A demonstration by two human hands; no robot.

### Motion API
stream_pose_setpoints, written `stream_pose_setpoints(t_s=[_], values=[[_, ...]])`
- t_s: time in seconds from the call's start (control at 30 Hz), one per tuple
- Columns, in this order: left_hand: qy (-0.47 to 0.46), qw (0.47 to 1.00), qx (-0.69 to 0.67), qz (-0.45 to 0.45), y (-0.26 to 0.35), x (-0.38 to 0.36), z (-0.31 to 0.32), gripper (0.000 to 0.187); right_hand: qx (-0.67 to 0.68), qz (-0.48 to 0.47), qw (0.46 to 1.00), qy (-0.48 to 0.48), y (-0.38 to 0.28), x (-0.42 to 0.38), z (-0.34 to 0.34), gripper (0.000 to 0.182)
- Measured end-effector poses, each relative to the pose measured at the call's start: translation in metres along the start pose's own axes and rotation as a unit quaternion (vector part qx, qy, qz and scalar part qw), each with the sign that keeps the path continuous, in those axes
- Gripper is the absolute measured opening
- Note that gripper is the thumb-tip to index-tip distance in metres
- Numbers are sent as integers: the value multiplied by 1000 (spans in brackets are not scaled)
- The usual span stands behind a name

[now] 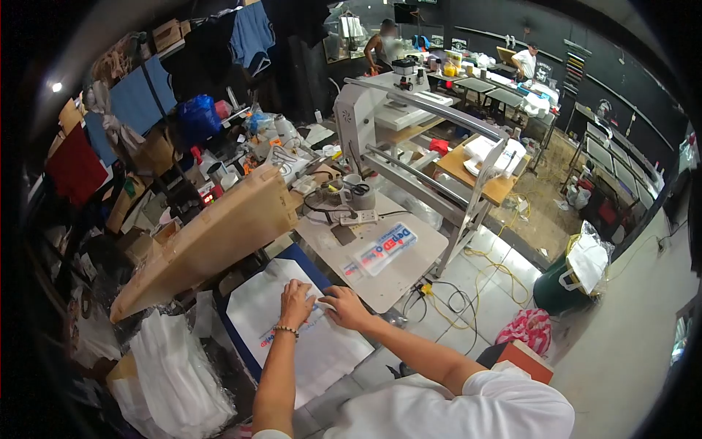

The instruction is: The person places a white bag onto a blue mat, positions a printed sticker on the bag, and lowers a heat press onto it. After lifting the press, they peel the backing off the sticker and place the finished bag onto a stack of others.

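A white fabric piece (333, 351) lies flat on a blue board (238, 322) before me, with blue and red lettering across its middle. A printed transfer film (311, 325) seems to lie over that lettering; its edges are hard to make out. My left hand (295, 301), a beaded bracelet at its wrist, is bent over the film's upper end with thumb and fingers closed in. Close beside it, my right hand (345, 309) pinches at the same end from the right. Both thumbs nearly meet. Further forward, printed clear sheets (382, 250) rest on a pale tabletop (322, 230).
A large tan panel (212, 234) leans at the left, above white bagged fabric (175, 366). Ahead stands a white roller machine (358, 117). A power strip (358, 217) sits on the tabletop. Cables (475, 271) cross the tiled floor. Two people work at the back.
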State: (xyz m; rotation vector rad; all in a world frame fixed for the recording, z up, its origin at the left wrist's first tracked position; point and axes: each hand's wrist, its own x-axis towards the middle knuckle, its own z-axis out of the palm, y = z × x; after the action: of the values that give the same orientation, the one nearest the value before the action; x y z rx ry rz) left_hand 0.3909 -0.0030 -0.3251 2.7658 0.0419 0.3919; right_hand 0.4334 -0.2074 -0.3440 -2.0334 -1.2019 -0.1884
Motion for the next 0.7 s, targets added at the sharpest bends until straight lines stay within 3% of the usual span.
stream_pose_setpoints(t_s=[0.03,0.17,0.47,0.7], values=[[-3,1000,-22,2,-4,2,0,36,-44,5,998,50,4,-7,9,29],[1,999,-39,22,-10,5,1,31,0,-3,998,65,9,-22,20,28],[34,998,-41,38,-9,1,-8,6,-1,12,998,68,4,-20,19,27],[114,989,-84,50,-3,-45,-13,6,6,53,998,36,-1,-12,20,22]])
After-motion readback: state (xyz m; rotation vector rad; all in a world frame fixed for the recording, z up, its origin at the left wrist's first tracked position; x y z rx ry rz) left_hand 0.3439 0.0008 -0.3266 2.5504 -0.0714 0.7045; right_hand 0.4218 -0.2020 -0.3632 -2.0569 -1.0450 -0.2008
